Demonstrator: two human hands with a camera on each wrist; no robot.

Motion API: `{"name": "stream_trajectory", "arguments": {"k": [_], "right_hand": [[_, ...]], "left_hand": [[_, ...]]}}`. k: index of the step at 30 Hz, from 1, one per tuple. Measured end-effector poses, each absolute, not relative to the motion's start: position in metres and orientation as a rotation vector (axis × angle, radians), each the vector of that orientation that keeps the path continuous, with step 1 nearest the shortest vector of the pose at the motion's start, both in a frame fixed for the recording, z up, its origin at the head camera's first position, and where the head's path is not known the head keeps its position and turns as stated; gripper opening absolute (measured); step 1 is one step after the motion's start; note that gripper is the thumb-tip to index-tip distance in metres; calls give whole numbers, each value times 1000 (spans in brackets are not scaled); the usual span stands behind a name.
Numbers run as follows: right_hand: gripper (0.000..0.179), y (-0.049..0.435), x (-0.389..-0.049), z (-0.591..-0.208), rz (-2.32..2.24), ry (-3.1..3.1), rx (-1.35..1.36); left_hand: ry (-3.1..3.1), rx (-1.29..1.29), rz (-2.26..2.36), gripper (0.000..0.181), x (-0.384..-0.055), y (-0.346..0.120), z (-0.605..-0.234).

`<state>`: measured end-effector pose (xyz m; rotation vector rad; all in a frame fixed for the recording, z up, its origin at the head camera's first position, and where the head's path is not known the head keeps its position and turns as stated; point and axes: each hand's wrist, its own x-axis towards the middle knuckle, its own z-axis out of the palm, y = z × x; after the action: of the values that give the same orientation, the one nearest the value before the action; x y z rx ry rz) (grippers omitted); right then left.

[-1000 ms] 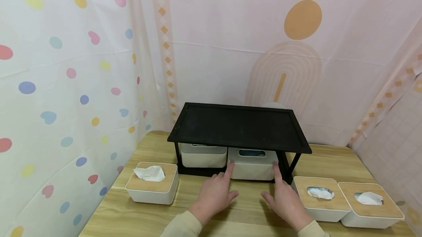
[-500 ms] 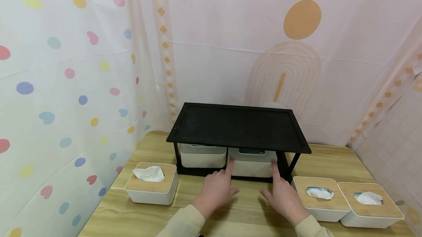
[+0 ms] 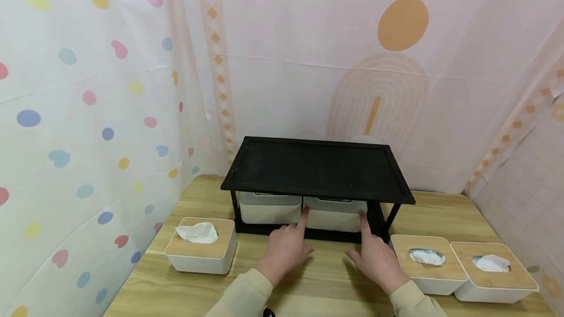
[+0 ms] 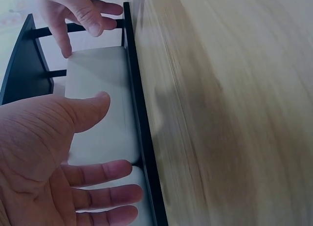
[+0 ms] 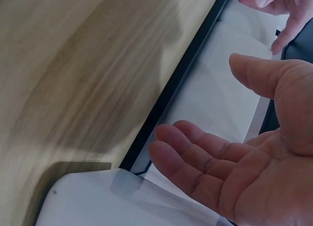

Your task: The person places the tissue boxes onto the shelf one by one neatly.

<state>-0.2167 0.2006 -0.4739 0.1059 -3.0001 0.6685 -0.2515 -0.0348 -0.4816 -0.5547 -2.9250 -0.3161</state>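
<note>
Inside a low black rack (image 3: 317, 167), a grey-white tissue box (image 3: 335, 220) sits on the lower tier, right of a second similar box (image 3: 270, 213). My left hand (image 3: 285, 253) touches the near left corner of the right-hand box with an outstretched index finger. At its near right corner, my right hand (image 3: 380, 261) does the same. Both thumbs point inward, apart from the box. In the left wrist view the box's pale front (image 4: 105, 108) stands just behind the rack's black front bar (image 4: 139, 108). The rack's top covers the rear of both boxes.
A wood-lidded tissue box (image 3: 200, 248) with tissue poking out stands left of the rack on the wooden table (image 3: 326, 282). Two more, a nearer box (image 3: 428, 258) and an outer box (image 3: 493, 273), stand side by side at right. Patterned curtains (image 3: 282, 62) hang behind.
Under both index fingers, the right-hand box has slid deeper into the rack. Its lid opening has mostly passed beneath the top, and its front is nearly level with the other box's.
</note>
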Motion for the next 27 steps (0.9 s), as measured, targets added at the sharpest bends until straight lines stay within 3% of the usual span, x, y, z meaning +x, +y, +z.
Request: {"name": "stream_trajectory", "arguments": {"k": [27], "right_hand": [[98, 197, -232, -470, 638, -3004, 43]], "left_hand": [[-2750, -545, -226, 65, -270, -36, -477]]}}
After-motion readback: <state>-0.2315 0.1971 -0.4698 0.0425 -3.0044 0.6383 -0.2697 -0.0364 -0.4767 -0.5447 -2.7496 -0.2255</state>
